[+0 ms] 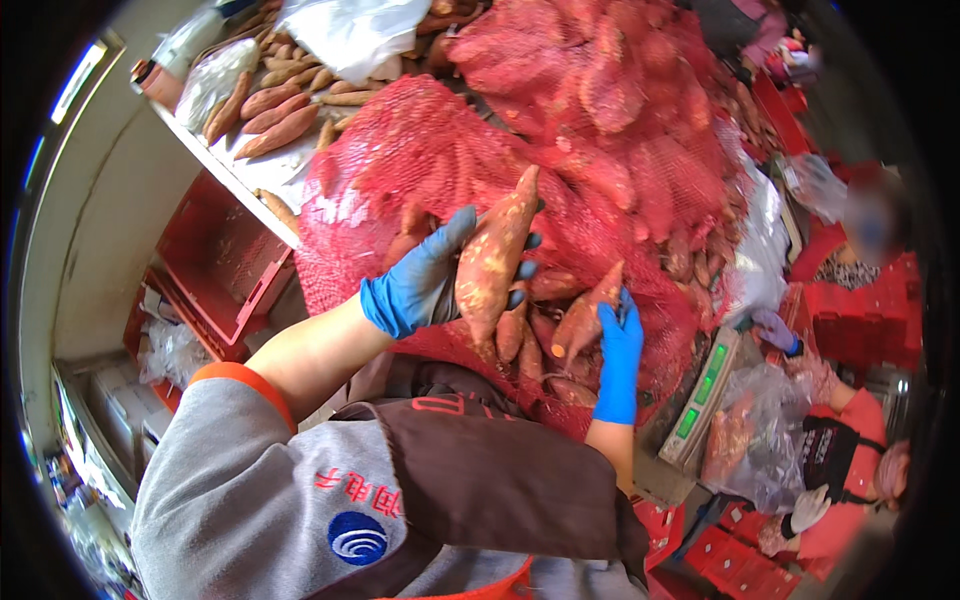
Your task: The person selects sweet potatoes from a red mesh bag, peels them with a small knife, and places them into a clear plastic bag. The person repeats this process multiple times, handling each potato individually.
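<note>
My left hand (431, 277), in a dirty blue glove, grips a large sweet potato (495, 259) with pale patches on its skin. Its pointed tip leans up and to the right. My right hand (621, 337), also gloved in blue, has its thumb and fingers on the right side of a smaller sweet potato (589, 315) with an orange cut end. This one is at the mouth of a red mesh sack (420, 150). More sweet potatoes (529, 349) lie in the sack's opening, just below the large one.
Further filled mesh sacks (600, 75) are heaped behind. Loose sweet potatoes (281, 124) lie on the white table (225, 169) at upper left. Red crates (225, 255) stand below it. At right, a scale with a green display (701, 397) stands near a co-worker (855, 442) and a clear bag (757, 435).
</note>
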Demonstrator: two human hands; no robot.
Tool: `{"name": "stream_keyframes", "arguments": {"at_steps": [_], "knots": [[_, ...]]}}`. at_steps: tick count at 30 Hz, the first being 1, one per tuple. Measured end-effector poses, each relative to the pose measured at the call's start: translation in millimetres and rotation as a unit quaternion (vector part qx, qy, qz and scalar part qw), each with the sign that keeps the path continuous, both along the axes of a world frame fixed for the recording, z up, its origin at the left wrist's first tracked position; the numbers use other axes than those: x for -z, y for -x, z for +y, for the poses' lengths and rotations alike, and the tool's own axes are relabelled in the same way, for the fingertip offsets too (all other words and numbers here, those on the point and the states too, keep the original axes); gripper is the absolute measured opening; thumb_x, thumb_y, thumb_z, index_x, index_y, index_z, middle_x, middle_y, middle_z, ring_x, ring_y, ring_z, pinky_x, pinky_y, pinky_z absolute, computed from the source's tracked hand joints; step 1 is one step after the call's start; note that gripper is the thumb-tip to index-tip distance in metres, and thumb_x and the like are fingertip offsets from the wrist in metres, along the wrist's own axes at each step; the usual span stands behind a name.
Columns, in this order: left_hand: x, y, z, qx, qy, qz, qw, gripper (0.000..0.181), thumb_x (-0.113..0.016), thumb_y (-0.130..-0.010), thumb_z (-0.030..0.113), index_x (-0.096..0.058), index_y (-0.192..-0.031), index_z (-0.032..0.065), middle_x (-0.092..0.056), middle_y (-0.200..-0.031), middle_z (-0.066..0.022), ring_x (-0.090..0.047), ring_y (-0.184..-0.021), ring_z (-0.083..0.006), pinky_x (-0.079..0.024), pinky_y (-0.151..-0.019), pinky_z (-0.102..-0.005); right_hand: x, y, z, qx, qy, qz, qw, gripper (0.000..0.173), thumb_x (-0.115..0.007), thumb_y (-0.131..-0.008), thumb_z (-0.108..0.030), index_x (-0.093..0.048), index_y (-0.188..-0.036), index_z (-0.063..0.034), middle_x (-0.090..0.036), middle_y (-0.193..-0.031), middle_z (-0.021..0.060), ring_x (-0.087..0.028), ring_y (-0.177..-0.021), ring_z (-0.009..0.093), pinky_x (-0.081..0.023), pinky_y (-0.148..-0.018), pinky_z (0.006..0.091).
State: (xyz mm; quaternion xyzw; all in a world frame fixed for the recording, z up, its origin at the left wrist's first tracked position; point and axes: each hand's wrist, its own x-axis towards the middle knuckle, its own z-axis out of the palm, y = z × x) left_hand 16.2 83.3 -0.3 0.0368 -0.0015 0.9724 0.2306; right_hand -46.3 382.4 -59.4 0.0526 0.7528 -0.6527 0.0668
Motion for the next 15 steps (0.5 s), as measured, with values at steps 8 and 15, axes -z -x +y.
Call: {"name": "stream_keyframes", "arguments": {"at_steps": [8,15], "knots": [[-13.8,-13.4,41.9,0.012,0.486,0.099,0.868,0.061,-0.073,-0.074,0.014,-0.046,-0.127,0.0002,-0.057,-0.108,-0.006,-0.055,-0.098,-0.0142,-0.044,-0.085,-0.0267,-82.9,-51.7,-36.1,-0.11,-0.164,0.15,0.969,0.021,-0.047,-0.088,-0.006,-0.058,-0.105,-0.0002,-0.064,-0.097,0.0081,-0.061,-0.084,0.017,-0.048,-0.077,0.0291],[-11.1,-12.9,38.7,0.091,0.541,0.186,0.815,0.058,-0.072,-0.072,0.009,-0.049,-0.124,-0.0008,-0.057,-0.109,-0.0049,-0.053,-0.101,-0.0119,-0.042,-0.089,-0.026,-69.3,-42.4,-52.3,-0.164,-0.38,0.174,0.893,0.015,-0.052,-0.085,-0.016,-0.058,-0.092,-0.0047,-0.06,-0.076,0.017,-0.06,-0.069,0.037,-0.046,-0.057,0.0441]]}}
